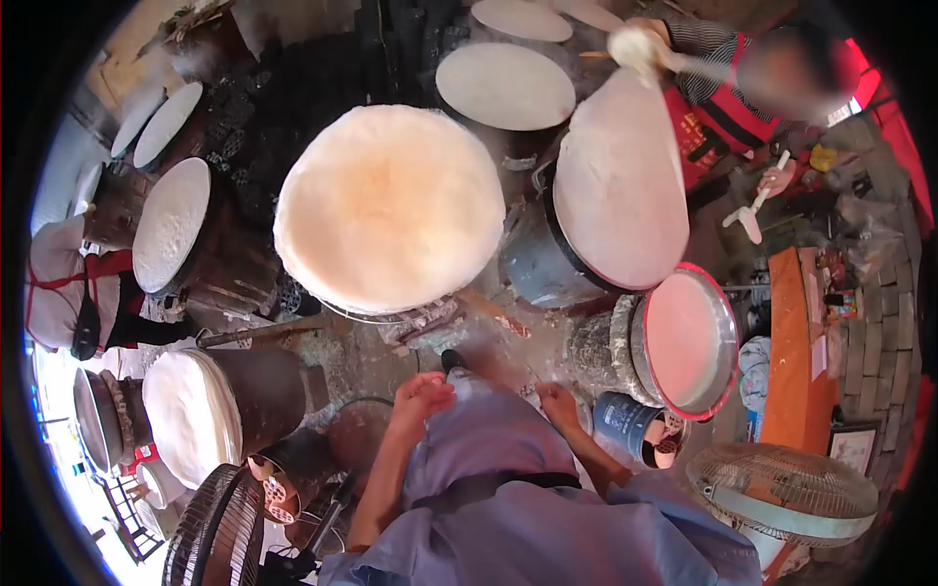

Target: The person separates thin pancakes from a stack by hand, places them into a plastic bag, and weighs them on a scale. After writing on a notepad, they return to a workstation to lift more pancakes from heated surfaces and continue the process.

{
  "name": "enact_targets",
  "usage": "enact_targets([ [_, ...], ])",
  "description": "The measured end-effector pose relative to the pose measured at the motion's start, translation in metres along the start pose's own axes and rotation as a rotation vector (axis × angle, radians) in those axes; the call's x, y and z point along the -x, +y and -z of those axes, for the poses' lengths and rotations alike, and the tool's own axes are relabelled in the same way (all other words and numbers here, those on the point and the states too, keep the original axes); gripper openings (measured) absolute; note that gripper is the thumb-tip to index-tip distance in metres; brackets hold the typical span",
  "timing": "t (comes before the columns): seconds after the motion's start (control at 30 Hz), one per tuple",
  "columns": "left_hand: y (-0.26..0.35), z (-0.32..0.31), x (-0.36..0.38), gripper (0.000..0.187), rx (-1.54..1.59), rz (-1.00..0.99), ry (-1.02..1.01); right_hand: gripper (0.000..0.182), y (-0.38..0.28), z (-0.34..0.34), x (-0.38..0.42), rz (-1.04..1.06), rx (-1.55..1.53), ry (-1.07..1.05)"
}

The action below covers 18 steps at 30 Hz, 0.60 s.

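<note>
My left hand (425, 396) is raised in front of my apron with its fingers curled in, and nothing shows in it. To its right my right hand (559, 403) is closed in a pinch. A thin line seems to rise from it, too fine to make out. Ahead of both hands lies a wide round pale sheet of dough-like food (391, 210), browned at its middle, over a round stove. The hands are apart from it. On the right stands a red-rimmed basin (731, 337) of pale batter (682, 337).
A co-worker (728, 107) at upper right lifts a white sheet (625, 186) off a drum stove (542, 259) and holds a white T-shaped spreader (750, 217). Another person (73, 283) stands left. A stack of round sheets (191, 415) and two fans (217, 527) (787, 493) flank me.
</note>
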<state>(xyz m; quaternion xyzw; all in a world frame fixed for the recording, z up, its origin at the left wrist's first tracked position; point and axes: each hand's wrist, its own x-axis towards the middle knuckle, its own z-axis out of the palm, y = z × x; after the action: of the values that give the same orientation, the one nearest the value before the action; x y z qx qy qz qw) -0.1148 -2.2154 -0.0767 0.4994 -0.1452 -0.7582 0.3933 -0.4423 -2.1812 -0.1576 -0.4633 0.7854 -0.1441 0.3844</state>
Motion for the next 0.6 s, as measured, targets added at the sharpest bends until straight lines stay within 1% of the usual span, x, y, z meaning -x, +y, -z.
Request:
enact_targets([
  [0.07,0.008,-0.001,0.0,0.025,0.05,-0.006,0.008,0.039,0.018,-0.007,0.004,-0.053,-0.043,-0.082],
  [0.13,0.011,-0.005,0.006,0.025,0.004,-0.054,-0.026,0.035,0.025,-0.003,0.006,0.042,-0.143,-0.002],
  [0.17,0.016,-0.011,0.009,0.025,-0.02,-0.074,-0.046,0.033,0.012,0.0,0.012,0.084,-0.195,0.04],
  [0.2,0.02,-0.017,0.017,0.022,-0.051,-0.094,-0.086,0.031,0.0,0.006,0.017,0.096,-0.161,0.072],
  [0.27,0.04,-0.036,0.034,0.02,-0.392,-0.258,-0.105,0.026,-0.07,0.04,0.035,0.109,-0.089,0.145],
  [0.3,0.048,-0.047,0.041,0.019,-0.564,-0.341,-0.116,0.025,-0.095,0.049,0.041,0.223,-0.111,0.188],
  [0.37,0.065,-0.069,0.061,0.022,-0.744,-0.595,-0.081,0.021,-0.148,0.058,0.053,0.449,-0.154,0.259],
  [0.43,0.096,-0.091,0.082,0.025,-0.878,-0.817,-0.035,0.018,-0.208,0.072,0.065,0.803,-0.042,0.345],
  [0.5,0.11,-0.091,0.076,0.028,-0.991,-1.069,0.104,0.019,-0.264,0.077,0.066,1.098,0.058,0.343],
  [0.57,0.13,-0.084,0.065,0.028,-1.089,-1.32,0.242,0.026,-0.304,0.065,0.052,1.281,0.151,0.328],
  [0.6,0.137,-0.08,0.061,0.028,-1.127,-1.334,0.342,0.033,-0.316,0.054,0.041,1.295,0.275,0.312],
])
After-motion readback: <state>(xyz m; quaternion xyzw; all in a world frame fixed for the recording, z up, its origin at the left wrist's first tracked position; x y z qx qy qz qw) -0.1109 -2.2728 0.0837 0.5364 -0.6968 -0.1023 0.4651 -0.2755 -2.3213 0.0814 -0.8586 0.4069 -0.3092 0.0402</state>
